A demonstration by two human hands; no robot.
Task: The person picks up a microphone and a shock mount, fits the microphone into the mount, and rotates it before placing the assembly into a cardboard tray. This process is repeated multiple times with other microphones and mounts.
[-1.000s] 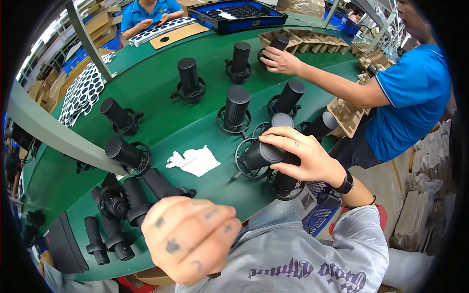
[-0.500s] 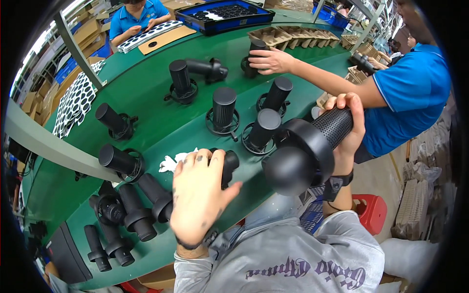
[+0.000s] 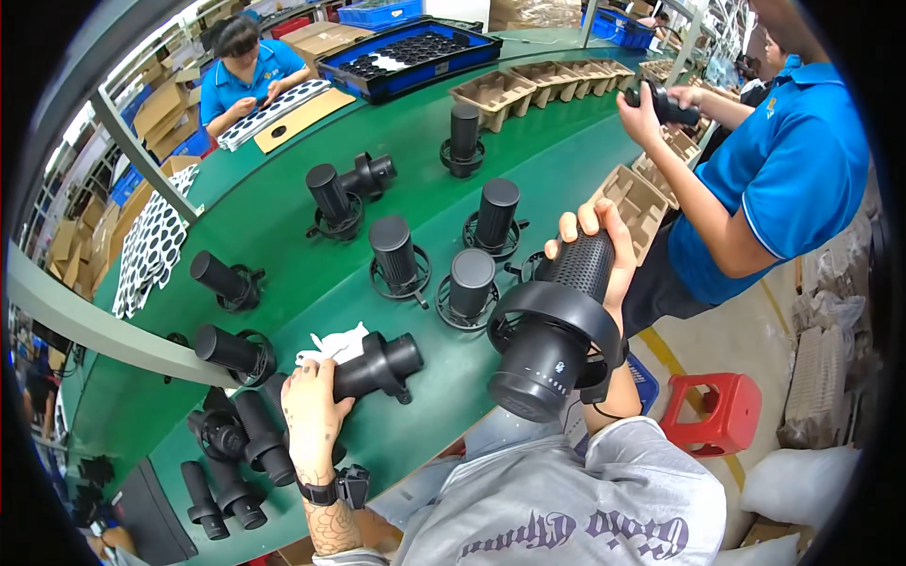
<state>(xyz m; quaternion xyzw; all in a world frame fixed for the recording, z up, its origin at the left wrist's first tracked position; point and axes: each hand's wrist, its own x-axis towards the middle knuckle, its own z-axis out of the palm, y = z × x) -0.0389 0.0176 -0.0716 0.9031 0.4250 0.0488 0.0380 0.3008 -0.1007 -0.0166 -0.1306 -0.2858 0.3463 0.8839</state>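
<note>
My right hand (image 3: pixel 596 247) is wrapped around the mesh end of a black cylindrical microphone in a round shock mount (image 3: pixel 550 330), held up off the table close to my chest. Down on the green table (image 3: pixel 283 217), my left hand (image 3: pixel 314 413) grips a second black microphone with mount (image 3: pixel 382 365) that lies on its side. A white cloth (image 3: pixel 336 343) lies just behind that hand. Several more black microphones in mounts stand upright in front of me, the nearest one (image 3: pixel 469 283) between my two hands.
Other microphones lie at the near left edge (image 3: pixel 236 453). Brown pulp trays (image 3: pixel 528 85) and a blue tray of black parts (image 3: pixel 408 53) sit at the far end. A person in blue (image 3: pixel 774 179) stands right, holding a microphone; another person sits far left. A red stool (image 3: pixel 713 410) stands below.
My right hand has lifted its microphone higher and turned it, mesh end away from me. My left hand came down onto the table and closed on the lying microphone.
</note>
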